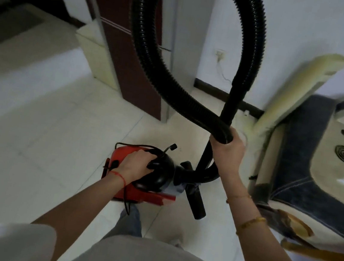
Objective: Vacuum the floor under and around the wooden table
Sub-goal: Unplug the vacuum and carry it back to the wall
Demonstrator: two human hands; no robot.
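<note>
Vacuum cleaner (148, 171): red-and-black canister, low over the tiled floor (33, 119). Your left hand (136, 165) grasps its handle for carrying; your right hand (228, 148) clenches the hose (148, 43), keeping it looped clear.

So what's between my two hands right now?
In the head view, the vacuum's black wand stands between the left hand and right hand.

Hose (146, 58) loop cut off by top edge above right-hand fingers. Left hand (136, 165) covers vacuum (145, 193) handle; its fingers (151, 157) partly hidden behind black dome. Right hand (227, 149) fingers hidden behind hose end; only back of hand shows. Sofa (320, 154), right of right-hand fingers, cut by right edge, blurred. Doorway area far left of fingers motion-blurred.
</note>
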